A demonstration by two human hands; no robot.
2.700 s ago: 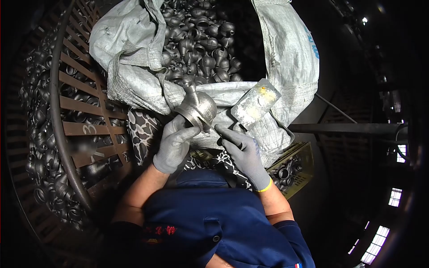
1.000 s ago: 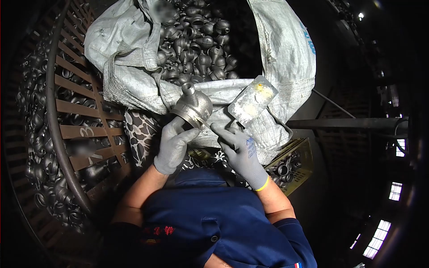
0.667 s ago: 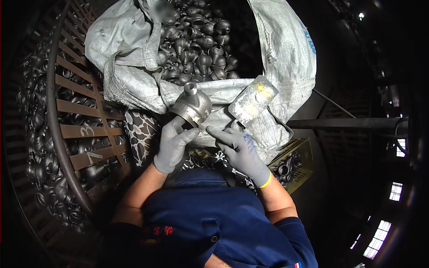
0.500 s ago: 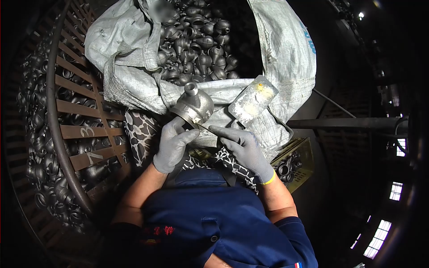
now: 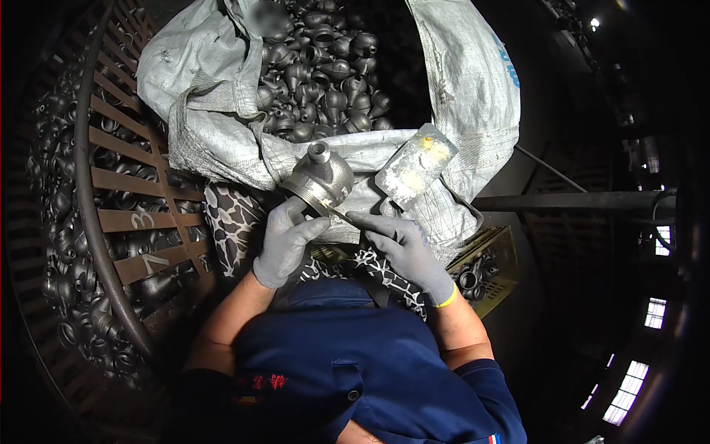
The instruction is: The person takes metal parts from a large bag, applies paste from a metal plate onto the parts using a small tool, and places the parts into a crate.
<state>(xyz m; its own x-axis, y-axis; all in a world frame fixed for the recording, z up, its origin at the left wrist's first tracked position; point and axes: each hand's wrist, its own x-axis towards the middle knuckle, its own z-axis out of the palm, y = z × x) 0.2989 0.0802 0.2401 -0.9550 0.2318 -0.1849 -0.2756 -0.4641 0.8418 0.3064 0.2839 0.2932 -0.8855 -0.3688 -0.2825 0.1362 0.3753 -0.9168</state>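
My left hand (image 5: 286,243), in a grey glove, grips the lower edge of a bell-shaped metal casting (image 5: 322,177) with a short round neck, which is tilted with its neck upward. My right hand (image 5: 403,250), also gloved, pinches a thin, dark, stick-like tool (image 5: 341,217). Its tip meets the casting's lower rim, where pale patches show. The tool's exact kind is too small to make out. Beyond my right hand, a flat metal plate (image 5: 418,166) smeared with white and yellow paste rests on the edge of a white woven sack (image 5: 473,89).
Many dark castings (image 5: 318,81) fill the sack. On the left, a rusty barred metal cage (image 5: 126,179) holds more castings. A yellow crate (image 5: 504,277) with fittings stands at the right, below a horizontal metal bar (image 5: 569,203).
Both hands keep nearly the same place and hold. The casting has tilted very slightly, and the view has shifted a little.
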